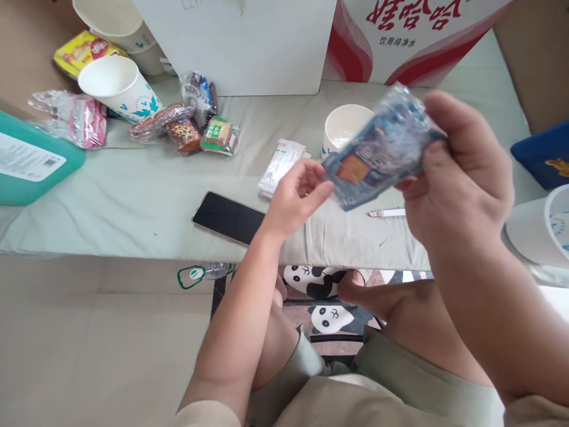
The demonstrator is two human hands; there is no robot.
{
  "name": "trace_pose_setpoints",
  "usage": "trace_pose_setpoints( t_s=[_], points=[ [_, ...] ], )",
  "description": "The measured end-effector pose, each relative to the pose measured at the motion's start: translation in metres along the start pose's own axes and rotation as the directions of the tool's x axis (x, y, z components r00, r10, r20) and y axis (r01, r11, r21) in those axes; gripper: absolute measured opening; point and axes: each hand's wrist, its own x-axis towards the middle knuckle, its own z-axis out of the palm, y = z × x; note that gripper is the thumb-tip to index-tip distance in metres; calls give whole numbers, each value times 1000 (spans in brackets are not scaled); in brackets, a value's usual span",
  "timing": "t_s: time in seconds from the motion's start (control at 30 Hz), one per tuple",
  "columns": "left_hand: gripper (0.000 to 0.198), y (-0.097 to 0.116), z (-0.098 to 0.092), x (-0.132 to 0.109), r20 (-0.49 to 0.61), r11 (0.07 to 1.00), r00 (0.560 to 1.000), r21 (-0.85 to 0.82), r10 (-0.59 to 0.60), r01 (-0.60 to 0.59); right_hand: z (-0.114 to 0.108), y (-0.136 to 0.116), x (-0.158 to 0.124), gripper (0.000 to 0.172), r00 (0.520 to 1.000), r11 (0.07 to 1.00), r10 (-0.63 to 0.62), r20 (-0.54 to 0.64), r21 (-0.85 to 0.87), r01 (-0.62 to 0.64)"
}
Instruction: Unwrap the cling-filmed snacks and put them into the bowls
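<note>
A blue snack packet (377, 155) in clear, shiny wrapping is raised above the cloth-covered table, tilted up to the right. My right hand (462, 172) grips its right end between thumb and fingers. At the packet's lower left corner, the thumb and fingertips of my left hand (300, 196) pinch the edge. Partly behind the packet stands a white paper cup (344, 124). White packets (282, 167) lie just beyond my left hand, and a black phone (229, 217) lies beside my left forearm. A thin white stick-like item (387, 212) rests below the packet.
Several wrapped snacks (184, 135) and a patterned paper cup (118, 89) are at the back left, near a green container (35, 160). White and red boxes (355, 47) stand behind. A blue object (544, 154) and white container (536, 228) are at right.
</note>
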Motion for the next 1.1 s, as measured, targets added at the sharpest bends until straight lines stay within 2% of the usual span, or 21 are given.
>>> trace_pose_setpoints(
  t_s=[0.07,0.1,0.17,0.23,0.27,0.3,0.37,0.4,0.43,0.47,0.57,0.63,0.67,0.73,0.8,0.87,0.93,1.0,1.03,1.1],
  points=[
    [46,-3,8,-4,87,999,996,42,-11,7,-16,20,-22,38,993,995,75,-93,75,-68],
    [45,-4,12,-5,83,998,997,56,-4,-1,-24,29,-31,36,984,987,117,-136,124,-100],
    [43,-8,21,-6,36,999,999,39,-21,20,-37,46,-45,31,960,951,236,-149,238,-197],
    [41,-11,30,-6,60,987,987,-63,-147,151,-46,57,-53,27,934,899,336,-119,337,-280],
    [43,-13,35,-6,146,957,960,-129,-240,259,-49,61,-56,26,927,878,364,-91,365,-309],
    [46,-14,40,-7,274,906,905,-180,-327,382,-51,63,-57,27,925,867,377,-58,373,-330],
    [51,-17,51,-10,538,777,732,-206,-418,595,-51,65,-57,29,927,873,375,-4,339,-351],
    [51,-18,55,-12,623,727,656,-196,-426,658,-51,65,-55,31,929,884,371,9,304,-356],
    [48,-20,59,-14,666,698,611,-188,-427,691,-50,64,-52,32,930,896,367,11,267,-356],
    [44,-22,63,-15,672,685,603,-193,-429,702,-49,63,-49,32,933,907,360,5,232,-351],
    [42,-28,67,-17,552,688,680,-241,-482,684,-52,65,-42,27,957,958,277,-85,99,-268],
    [45,-29,66,-15,423,693,731,-273,-536,667,-57,72,-40,23,975,975,168,-147,-120,-187],
    [46,-30,65,-14,357,700,754,-293,-551,651,-59,77,-41,24,983,952,110,-145,-269,-146],
    [49,-29,63,-10,225,727,806,-349,-548,592,-63,91,-43,33,998,831,24,-66,-553,-57],
    [51,-27,62,-7,105,751,846,-412,-523,515,-65,104,-47,38,1000,673,12,28,-740,12],
    [51,-27,61,-5,25,757,858,-457,-513,466,-66,112,-49,33,997,541,46,57,-841,23],
    [52,-29,60,-3,-20,761,866,-488,-499,427,-68,115,-51,29,997,474,66,41,-881,4],
    [60,-31,58,-2,-50,777,883,-500,-467,383,-71,111,-52,25,999,508,50,10,-861,-17],
    [68,-33,58,-2,-55,789,893,-495,-447,365,-72,107,-53,23,999,564,36,-18,-825,-35],
    [93,-37,57,-3,-33,818,914,-459,-405,346,-71,96,-54,21,995,741,56,-86,-664,-99]
  ],
)
